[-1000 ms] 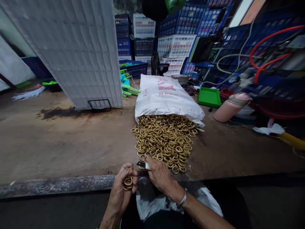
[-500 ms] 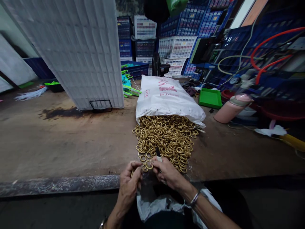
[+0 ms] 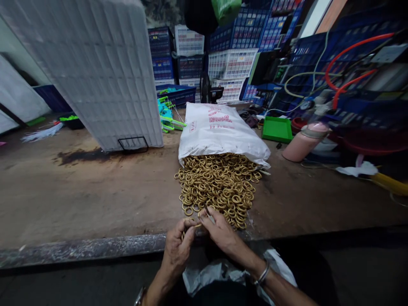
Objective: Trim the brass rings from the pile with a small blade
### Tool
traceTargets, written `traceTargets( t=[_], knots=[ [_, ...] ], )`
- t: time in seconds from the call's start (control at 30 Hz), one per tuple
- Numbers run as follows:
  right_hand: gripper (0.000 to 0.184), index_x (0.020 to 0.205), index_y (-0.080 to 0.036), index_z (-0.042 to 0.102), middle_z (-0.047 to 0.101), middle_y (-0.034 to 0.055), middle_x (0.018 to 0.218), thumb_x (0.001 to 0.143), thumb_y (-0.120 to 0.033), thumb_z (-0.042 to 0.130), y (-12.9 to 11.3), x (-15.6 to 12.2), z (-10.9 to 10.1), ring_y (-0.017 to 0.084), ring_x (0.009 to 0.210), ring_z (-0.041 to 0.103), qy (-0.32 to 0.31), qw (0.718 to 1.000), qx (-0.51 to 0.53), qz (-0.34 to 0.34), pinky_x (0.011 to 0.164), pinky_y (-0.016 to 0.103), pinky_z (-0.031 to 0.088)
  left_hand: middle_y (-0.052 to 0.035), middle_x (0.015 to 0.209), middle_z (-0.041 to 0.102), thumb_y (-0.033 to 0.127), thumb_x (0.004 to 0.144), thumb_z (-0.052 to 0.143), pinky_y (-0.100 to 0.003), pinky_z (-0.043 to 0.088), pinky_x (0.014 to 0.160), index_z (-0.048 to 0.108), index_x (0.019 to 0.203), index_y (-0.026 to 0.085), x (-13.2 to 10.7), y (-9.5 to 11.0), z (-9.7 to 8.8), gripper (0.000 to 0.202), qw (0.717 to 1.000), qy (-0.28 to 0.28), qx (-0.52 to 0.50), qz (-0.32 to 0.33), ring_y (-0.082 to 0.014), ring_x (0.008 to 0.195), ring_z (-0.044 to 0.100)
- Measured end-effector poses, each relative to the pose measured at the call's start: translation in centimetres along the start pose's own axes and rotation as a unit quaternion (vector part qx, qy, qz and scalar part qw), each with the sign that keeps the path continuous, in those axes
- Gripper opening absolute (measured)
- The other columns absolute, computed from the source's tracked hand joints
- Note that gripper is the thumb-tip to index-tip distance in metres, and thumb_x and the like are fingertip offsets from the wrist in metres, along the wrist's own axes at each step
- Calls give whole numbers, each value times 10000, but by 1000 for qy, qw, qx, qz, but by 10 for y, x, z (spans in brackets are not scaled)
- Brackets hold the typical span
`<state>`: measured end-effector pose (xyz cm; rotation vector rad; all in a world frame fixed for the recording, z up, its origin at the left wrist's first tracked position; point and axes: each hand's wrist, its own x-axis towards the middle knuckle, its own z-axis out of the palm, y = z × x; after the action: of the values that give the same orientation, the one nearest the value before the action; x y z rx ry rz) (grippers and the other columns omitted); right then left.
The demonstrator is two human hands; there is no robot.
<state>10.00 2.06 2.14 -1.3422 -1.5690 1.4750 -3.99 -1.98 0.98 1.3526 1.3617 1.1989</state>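
Note:
A heap of brass-coloured rings (image 3: 216, 182) spills from the mouth of a white printed sack (image 3: 223, 127) onto the table. At the near edge of the heap, my left hand (image 3: 178, 242) is closed, pinching a ring (image 3: 198, 225) between thumb and forefinger. More brass colour shows inside its curled fingers. My right hand (image 3: 223, 231) meets it from the other side, fingertips at the same ring. A slim, knife-like tool with a dark tip (image 3: 207, 209) sticks up from my right fist; most of it is hidden by the fingers.
The wooden table (image 3: 127, 195) ends in a worn front edge (image 3: 79, 250). A tall pale ribbed panel (image 3: 111, 76) stands at left. To the right are a green tray (image 3: 277, 129) and a pink bottle-shaped object (image 3: 301, 146). Pale plastic (image 3: 219, 272) lies below the edge.
My right hand has come closer to my left, bringing the ring between both sets of fingertips. Both hands have drawn slightly back from the heap. The dark tip now tilts left.

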Motion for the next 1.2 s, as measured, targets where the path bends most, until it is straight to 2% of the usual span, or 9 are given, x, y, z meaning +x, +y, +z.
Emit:
traceTargets(
  t=[0.07, 0.17, 0.33, 0.53, 0.7, 0.8, 0.9, 1.0, 1.2],
  knots=[
    [218, 787, -183, 503, 487, -34, 676, 803, -390, 438, -2, -3, 1, 90, 615, 427, 18, 995, -63, -76, 556, 198, 336, 15, 641, 591, 289, 772, 512, -206, 401, 558, 605, 773, 165, 0, -1, 3, 155, 999, 0, -24, -30, -112, 570, 512],
    [279, 743, -175, 512, 469, -36, 632, 827, -416, 399, -1, -3, 4, 92, 596, 404, 0, 990, -101, -99, 554, 201, 326, 35, 571, 526, 332, 747, 538, -189, 359, 490, 602, 751, 153, 1, 2, 7, 190, 995, -6, -59, -74, -81, 485, 442],
    [291, 662, -172, 471, 461, -40, 566, 815, -409, 402, 12, 5, 8, 83, 535, 399, 10, 998, -27, -57, 517, 196, 321, 38, 531, 493, 417, 694, 568, -171, 268, 385, 597, 786, 137, 3, 9, 8, 297, 977, -34, -127, -169, -47, 388, 356],
    [373, 550, -173, 437, 407, -52, 439, 823, -418, 374, 23, 7, 11, 60, 421, 337, -42, 996, 79, 9, 444, 184, 280, 26, 559, 493, 429, 758, 511, -152, 222, 364, 549, 712, 133, 2, 6, 7, 302, 966, -68, -161, -189, -26, 382, 328],
    [376, 530, -177, 430, 464, -30, 465, 828, -393, 357, 20, 10, 12, 70, 435, 393, -60, 993, 97, -1, 467, 193, 306, 25, 595, 495, 415, 787, 487, -146, 198, 349, 507, 716, 147, 1, 2, 9, 279, 954, -77, -219, -191, -26, 389, 326],
    [328, 579, -179, 450, 471, -28, 488, 835, -355, 345, 18, 11, 9, 85, 474, 417, -19, 999, 24, -15, 504, 200, 320, 18, 640, 515, 419, 784, 491, -144, 207, 346, 495, 734, 154, 0, -1, 11, 270, 948, -76, -244, -188, -27, 396, 332],
    [219, 634, -184, 462, 481, -21, 545, 813, -240, 349, 19, 9, 6, 101, 524, 421, 29, 990, -126, -48, 533, 210, 304, 46, 568, 484, 439, 785, 479, -139, 218, 344, 485, 746, 165, -1, -2, 10, 276, 952, -58, -225, -201, -29, 375, 310],
    [127, 708, -189, 486, 518, -5, 619, 710, -108, 388, 23, 4, 5, 118, 576, 440, 7, 959, -269, -94, 552, 219, 279, 60, 528, 472, 468, 762, 497, -137, 227, 341, 474, 752, 175, 0, -3, 9, 294, 956, -38, -199, -214, -33, 365, 303],
    [303, 871, -183, 502, 595, 29, 733, 640, -37, 370, 25, -1, 9, 140, 645, 502, -31, 913, -392, -109, 588, 229, 275, 56, 549, 496, 493, 705, 550, -140, 231, 335, 473, 790, 176, 2, -5, 8, 337, 958, -20, -194, -212, -34, 358, 317]
  ],
)
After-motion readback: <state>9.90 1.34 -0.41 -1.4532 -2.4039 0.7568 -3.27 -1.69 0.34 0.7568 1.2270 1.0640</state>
